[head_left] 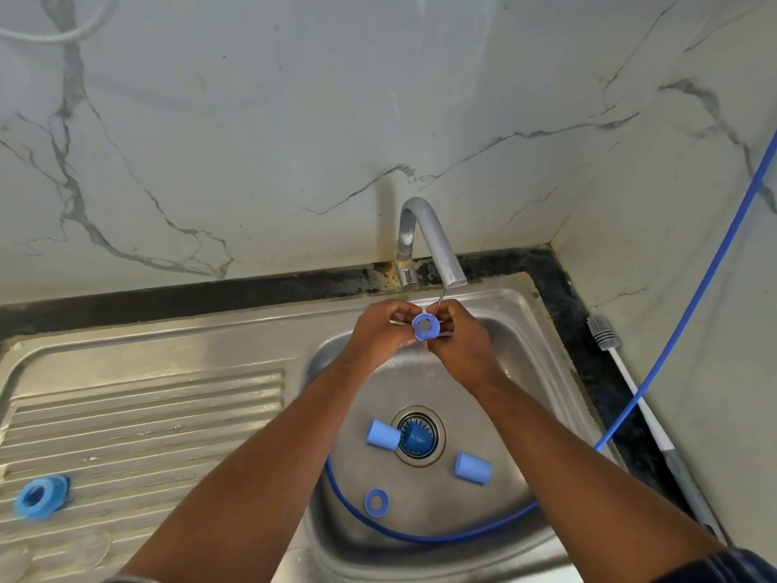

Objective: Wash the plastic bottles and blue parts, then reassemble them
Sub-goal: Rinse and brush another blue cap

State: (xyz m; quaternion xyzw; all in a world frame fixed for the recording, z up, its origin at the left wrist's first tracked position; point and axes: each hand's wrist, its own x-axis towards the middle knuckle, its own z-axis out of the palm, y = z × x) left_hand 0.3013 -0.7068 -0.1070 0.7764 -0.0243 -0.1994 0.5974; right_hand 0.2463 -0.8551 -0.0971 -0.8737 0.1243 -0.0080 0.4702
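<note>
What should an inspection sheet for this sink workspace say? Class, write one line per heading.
Surface: steel sink with ribbed drainboard.
Job's things: blue ring held below the tap; two blue caps and a blue washer in the basin; blue collar on the drainboard; no bottles made out.
Clutter: bottle brush on the right counter.
Hands: left hand and right hand both pinch the blue ring.
Cables: blue hose loops through the basin; white cord top left.
Surroundings: marble wall.
</note>
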